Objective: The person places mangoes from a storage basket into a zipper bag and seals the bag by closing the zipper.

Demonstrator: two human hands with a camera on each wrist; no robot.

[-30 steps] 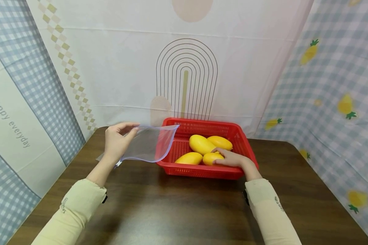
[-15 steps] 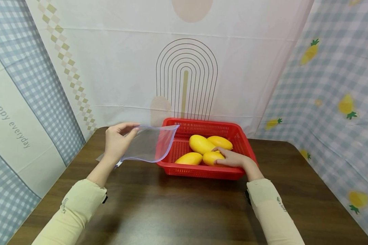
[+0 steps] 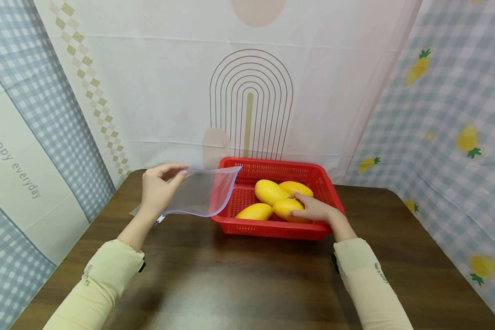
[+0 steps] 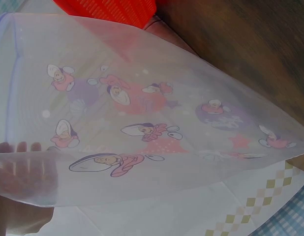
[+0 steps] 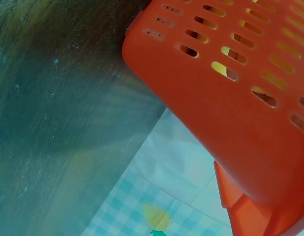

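Observation:
My left hand [image 3: 158, 189] pinches the upper edge of a clear zip bag [image 3: 200, 192] with a purple rim and a white slider. The bag's mouth gapes toward the red basket [image 3: 268, 229] and overlaps its left side. In the left wrist view, cartoon figures show on the bag [image 4: 142, 113], and fingers [image 4: 24, 167] appear through the film. Inside the basket, my right hand [image 3: 315, 210] grips a yellow mango [image 3: 286, 208] at its right end. The right wrist view shows only the basket's slotted wall [image 5: 230, 108], with that hand hidden.
Other mangoes lie in the basket: one at front left [image 3: 254, 212], one behind the held mango [image 3: 269, 191], one at back right [image 3: 298, 188]. The basket stands at the back of a dark wooden table [image 3: 231, 279], before a printed cloth [image 3: 161, 91].
My right hand has lifted the gripped mango slightly, and more of it shows now. The left hand and bag hold nearly the same place.

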